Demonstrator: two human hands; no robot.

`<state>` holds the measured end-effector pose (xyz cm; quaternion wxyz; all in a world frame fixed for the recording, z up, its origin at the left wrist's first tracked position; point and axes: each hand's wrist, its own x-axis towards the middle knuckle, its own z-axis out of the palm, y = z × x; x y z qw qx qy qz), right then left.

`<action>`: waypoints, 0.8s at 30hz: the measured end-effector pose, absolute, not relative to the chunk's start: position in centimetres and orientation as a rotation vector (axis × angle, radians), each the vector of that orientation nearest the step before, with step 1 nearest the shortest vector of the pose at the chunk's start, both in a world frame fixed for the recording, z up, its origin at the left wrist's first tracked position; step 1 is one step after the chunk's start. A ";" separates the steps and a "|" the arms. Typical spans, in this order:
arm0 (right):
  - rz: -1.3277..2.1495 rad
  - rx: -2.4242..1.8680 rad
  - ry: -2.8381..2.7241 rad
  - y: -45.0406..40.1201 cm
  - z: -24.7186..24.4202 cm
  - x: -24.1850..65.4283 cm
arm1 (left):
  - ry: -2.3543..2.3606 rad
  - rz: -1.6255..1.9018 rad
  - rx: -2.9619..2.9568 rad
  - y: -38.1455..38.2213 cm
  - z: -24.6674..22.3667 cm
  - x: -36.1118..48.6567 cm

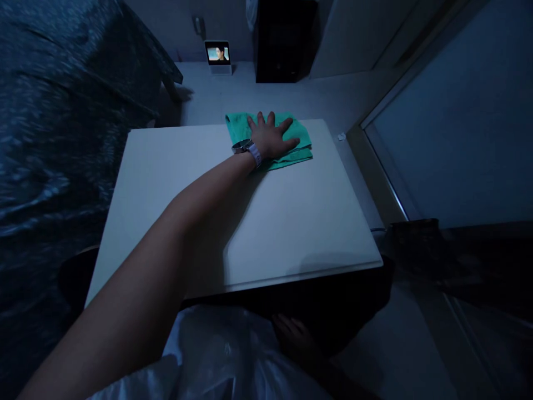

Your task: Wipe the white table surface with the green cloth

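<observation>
My left hand point(270, 136), with a watch point(245, 146) on its wrist, lies palm down with spread fingers on a green cloth point(239, 126). The cloth is partly folded and lies flat near the far edge of a white table point(300, 211). Part of it is hidden under the palm. Below the table's near edge, in shadow, my right hand point(293, 333) rests at my lap with its fingers loosely extended. I see nothing in it.
Beyond the table, a small lit screen point(219, 54) stands on the floor beside a dark box-shaped object point(283, 41). Dark shiny sheeting point(75, 105) covers something at the left. A pale panel point(466, 122) is at the right, with a dark bag-like item point(416, 244) below it.
</observation>
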<state>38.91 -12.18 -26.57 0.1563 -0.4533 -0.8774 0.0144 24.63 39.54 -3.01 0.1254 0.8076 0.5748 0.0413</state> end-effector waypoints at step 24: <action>0.035 -1.222 -2.480 -11.6 -27.5 39.0 | 0.740 0.036 2.683 17.0 -3.6 25.4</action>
